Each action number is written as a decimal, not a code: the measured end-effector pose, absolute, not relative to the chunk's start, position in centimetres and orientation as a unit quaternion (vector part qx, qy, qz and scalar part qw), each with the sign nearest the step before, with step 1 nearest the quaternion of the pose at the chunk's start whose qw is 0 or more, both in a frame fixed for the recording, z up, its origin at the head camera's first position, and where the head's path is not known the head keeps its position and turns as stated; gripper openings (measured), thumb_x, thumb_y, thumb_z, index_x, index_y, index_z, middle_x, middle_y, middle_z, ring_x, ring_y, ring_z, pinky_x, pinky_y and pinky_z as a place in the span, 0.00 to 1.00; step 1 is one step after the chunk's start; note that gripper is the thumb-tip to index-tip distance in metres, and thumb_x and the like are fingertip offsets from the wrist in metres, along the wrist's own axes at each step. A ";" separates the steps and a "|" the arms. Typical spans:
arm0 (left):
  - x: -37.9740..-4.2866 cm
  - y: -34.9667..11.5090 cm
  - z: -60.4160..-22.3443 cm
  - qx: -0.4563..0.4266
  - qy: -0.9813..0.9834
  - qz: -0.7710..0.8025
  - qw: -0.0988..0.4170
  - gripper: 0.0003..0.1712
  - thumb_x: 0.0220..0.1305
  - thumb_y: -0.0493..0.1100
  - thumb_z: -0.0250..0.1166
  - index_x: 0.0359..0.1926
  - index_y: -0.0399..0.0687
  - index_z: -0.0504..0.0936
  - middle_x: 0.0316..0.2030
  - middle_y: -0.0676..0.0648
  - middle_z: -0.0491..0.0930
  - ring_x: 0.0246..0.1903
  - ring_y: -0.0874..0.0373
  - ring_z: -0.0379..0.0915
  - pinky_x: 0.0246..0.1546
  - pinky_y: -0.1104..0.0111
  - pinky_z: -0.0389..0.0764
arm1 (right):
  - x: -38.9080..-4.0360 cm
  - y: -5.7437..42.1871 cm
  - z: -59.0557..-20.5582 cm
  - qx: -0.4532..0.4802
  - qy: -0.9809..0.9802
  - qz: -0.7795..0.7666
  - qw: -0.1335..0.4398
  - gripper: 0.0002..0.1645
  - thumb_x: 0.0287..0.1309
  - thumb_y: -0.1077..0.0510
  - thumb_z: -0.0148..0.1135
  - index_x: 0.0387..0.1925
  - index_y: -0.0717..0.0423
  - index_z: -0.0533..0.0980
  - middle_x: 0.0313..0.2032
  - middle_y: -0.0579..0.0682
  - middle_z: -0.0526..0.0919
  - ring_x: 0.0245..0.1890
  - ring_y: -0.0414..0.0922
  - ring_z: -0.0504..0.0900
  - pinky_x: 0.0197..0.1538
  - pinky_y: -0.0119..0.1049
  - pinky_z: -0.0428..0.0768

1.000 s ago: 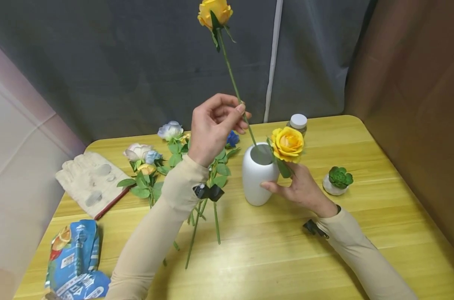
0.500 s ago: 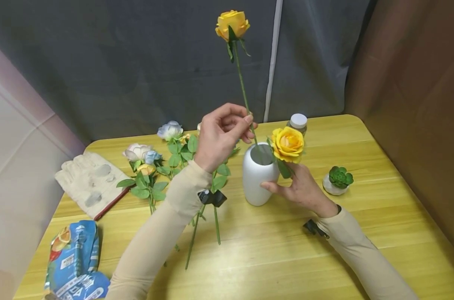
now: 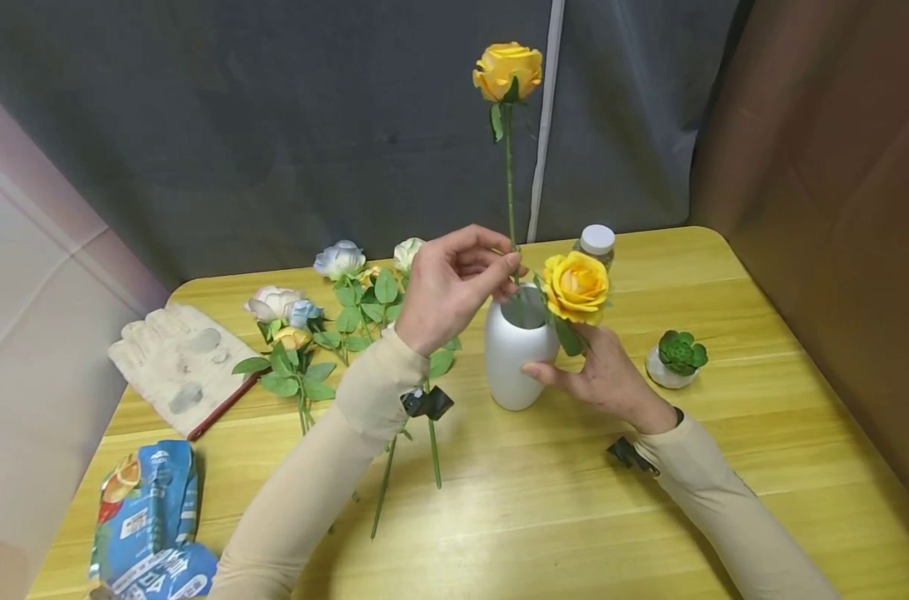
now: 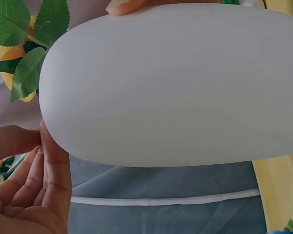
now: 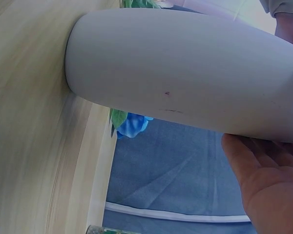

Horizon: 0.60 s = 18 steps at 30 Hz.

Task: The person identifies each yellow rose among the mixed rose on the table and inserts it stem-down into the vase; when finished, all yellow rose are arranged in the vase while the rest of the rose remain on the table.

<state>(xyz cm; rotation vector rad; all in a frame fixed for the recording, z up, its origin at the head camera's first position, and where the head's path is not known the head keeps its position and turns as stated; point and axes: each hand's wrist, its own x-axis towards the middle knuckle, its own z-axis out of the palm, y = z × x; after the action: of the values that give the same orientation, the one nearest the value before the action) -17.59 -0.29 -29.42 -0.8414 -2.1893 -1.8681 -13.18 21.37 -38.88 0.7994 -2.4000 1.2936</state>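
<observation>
A white vase [image 3: 517, 367] stands upright on the table, large in both wrist views. My right hand [image 3: 611, 379] holds its right side, thumb in front; the fingers reach behind, seen against the wall in the right wrist view. My left hand [image 3: 457, 287] is just above the vase mouth and pinches the stem of a yellow rose [image 3: 508, 73] between thumb and fingers. This rose stands nearly vertical, its stem's lower end inside the opening. Another yellow rose [image 3: 576, 287] leans over the rim to the right, above my right hand; its stem is hidden.
Several artificial flowers [image 3: 292, 337] lie left of the vase, partly behind my left arm. A work glove [image 3: 187, 367] and blue packets [image 3: 154, 508] are at the left. A white-lidded jar [image 3: 596, 240] stands behind the vase, a potted succulent [image 3: 681, 357] to its right.
My left hand has moved right and down with the rose, whose stem has tilted from leaning left to nearly upright and sits lower in the vase. My right hand and the vase have stayed put.
</observation>
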 end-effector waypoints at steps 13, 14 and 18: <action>-17.3 -0.3 -30.2 -0.267 -0.793 -0.536 0.108 0.06 0.63 0.41 0.74 0.39 0.43 0.90 0.37 0.48 0.90 0.32 0.59 0.77 0.35 0.71 0.75 | -13.1 21.4 -38.8 0.276 -0.835 0.456 0.140 0.49 0.58 0.44 0.75 0.74 0.57 0.64 0.69 0.59 0.75 0.68 0.56 0.75 0.67 0.58 0.74; -17.3 -0.3 -30.3 -0.269 -0.795 -0.532 0.112 0.06 0.63 0.41 0.74 0.38 0.43 0.91 0.37 0.48 0.89 0.31 0.58 0.75 0.34 0.70 0.74 | -13.2 21.4 -38.8 0.276 -0.835 0.454 0.142 0.49 0.59 0.44 0.75 0.74 0.57 0.65 0.69 0.59 0.75 0.67 0.56 0.75 0.67 0.58 0.74; -17.4 -0.3 -30.7 -0.276 -0.800 -0.520 0.117 0.05 0.61 0.40 0.75 0.38 0.44 0.91 0.36 0.48 0.88 0.30 0.56 0.73 0.31 0.70 0.72 | -13.3 21.4 -38.9 0.277 -0.837 0.451 0.142 0.48 0.58 0.46 0.76 0.73 0.57 0.66 0.68 0.59 0.76 0.66 0.56 0.77 0.65 0.58 0.76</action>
<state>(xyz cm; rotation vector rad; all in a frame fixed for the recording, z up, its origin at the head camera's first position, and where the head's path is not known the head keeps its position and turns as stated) -17.37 -0.28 -30.72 -0.8083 -2.3425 -1.5218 -13.26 21.41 -38.86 0.7989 -2.4138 1.3004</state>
